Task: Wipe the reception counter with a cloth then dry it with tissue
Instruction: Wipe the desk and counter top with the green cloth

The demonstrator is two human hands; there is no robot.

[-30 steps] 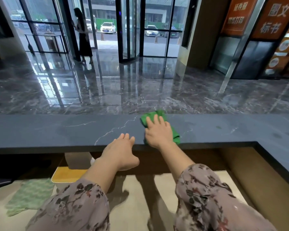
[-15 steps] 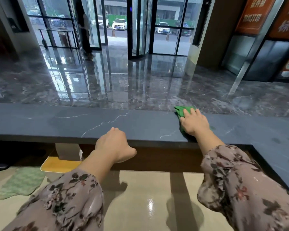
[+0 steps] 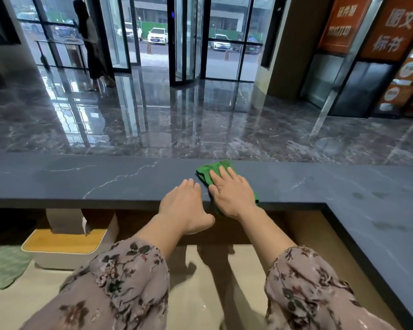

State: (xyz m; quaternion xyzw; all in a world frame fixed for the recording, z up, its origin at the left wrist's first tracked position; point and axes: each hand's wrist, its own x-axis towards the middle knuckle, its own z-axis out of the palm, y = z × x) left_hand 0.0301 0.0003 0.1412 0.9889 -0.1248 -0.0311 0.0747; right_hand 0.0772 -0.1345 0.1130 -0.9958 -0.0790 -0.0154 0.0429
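So, right hand (image 3: 233, 194) lay flat on green cloth (image 3: 209, 171); left hand (image 3: 184, 206) rested, fingers straight, seemingly empty, on the counter (image 3: 81, 177).

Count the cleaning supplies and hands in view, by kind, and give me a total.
Cloths: 2, the green cloth under the right hand and a pale cloth at lower left.
Tissue boxes: 1, the tissue box below the counter.
Hands: 2, counting the left hand.
Total: 5
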